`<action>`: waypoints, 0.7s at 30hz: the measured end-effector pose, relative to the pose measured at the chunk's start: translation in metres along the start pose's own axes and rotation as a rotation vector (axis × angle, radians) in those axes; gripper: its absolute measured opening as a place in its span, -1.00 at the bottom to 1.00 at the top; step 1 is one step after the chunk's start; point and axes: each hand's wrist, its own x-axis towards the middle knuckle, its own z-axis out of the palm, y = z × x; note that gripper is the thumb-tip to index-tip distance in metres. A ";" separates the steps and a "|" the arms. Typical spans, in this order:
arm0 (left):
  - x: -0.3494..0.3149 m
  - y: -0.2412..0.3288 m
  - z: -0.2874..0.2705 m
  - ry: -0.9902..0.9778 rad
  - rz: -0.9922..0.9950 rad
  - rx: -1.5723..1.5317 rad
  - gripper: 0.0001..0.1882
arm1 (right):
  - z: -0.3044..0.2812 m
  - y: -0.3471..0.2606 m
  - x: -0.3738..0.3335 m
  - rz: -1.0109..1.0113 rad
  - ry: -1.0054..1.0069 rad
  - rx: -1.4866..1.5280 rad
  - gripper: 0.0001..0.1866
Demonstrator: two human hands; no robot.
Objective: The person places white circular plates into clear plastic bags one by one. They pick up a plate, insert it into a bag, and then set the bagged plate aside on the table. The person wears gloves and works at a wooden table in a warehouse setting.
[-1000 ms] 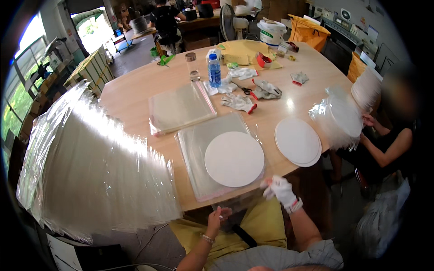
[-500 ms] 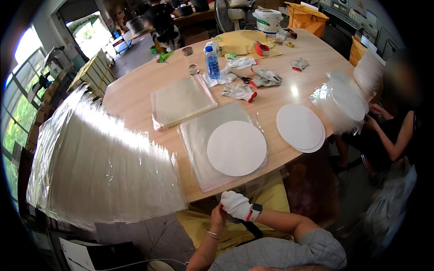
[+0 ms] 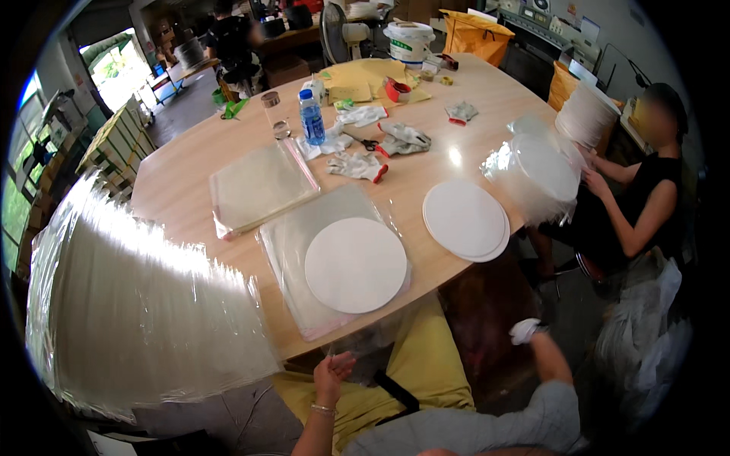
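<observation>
My bare left hand (image 3: 333, 372) is just below the table's front edge, over my lap. Its palm is partly turned up and the fingers are loosely bent and apart, with no held thing visible. My right hand (image 3: 525, 331), in a white glove, is out to the right, low beside the table; its fingers are too blurred to read. In front of me a white round disc (image 3: 356, 266) lies on a stack of clear plastic bags (image 3: 283, 239). To its right, two overlapping white discs (image 3: 465, 219) lie on the table (image 3: 414, 190).
A large fanned pile of clear bags (image 3: 144, 304) spreads at the left. Another bag stack (image 3: 262, 186), a blue bottle (image 3: 312, 119), work gloves (image 3: 404, 140), scissors (image 3: 369, 144) and red tape (image 3: 397, 90) lie farther back. At right a seated person (image 3: 642, 182) handles wrapped discs (image 3: 544, 169).
My hands were together over my lap, the left at the right's glove. They have parted: the right moved far right, the left slightly left. The whole view has shifted.
</observation>
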 end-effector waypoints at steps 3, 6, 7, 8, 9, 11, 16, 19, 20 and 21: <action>-0.011 -0.002 -0.014 0.004 0.051 -0.010 -0.56 | -0.086 -0.096 -0.015 -0.323 1.357 0.580 -0.29; -0.005 0.019 -0.010 -0.036 0.075 0.091 -0.54 | -0.179 -0.147 -0.026 -0.657 1.819 0.214 -0.40; -0.004 0.026 -0.008 -0.050 0.093 0.130 -0.54 | -0.201 -0.154 -0.028 -0.742 1.938 0.097 -0.59; -0.003 0.027 -0.023 -0.123 0.063 0.091 -0.67 | -0.217 -0.155 -0.035 -0.852 1.904 0.043 -0.71; -0.003 0.025 -0.029 0.032 0.289 0.391 -0.71 | -0.227 -0.155 -0.041 -0.962 1.853 -0.016 -0.82; -0.003 0.024 -0.033 0.347 0.728 0.981 -0.69 | -0.236 -0.148 -0.040 -1.042 1.759 0.007 -0.91; 0.018 0.063 -0.002 -0.008 1.320 1.600 -0.63 | -0.243 -0.135 -0.039 -1.101 1.603 0.095 -0.89; 0.039 0.071 -0.015 -0.257 1.277 1.330 -0.85 | -0.245 -0.131 -0.037 -1.125 1.477 0.210 -0.93; 0.040 0.070 -0.018 -0.214 1.213 1.299 -0.90 | -0.245 -0.129 -0.037 -1.121 1.405 0.288 -0.95; 0.040 0.069 -0.021 -0.170 1.150 1.268 -0.94 | -0.246 -0.129 -0.037 -1.115 1.332 0.365 -0.96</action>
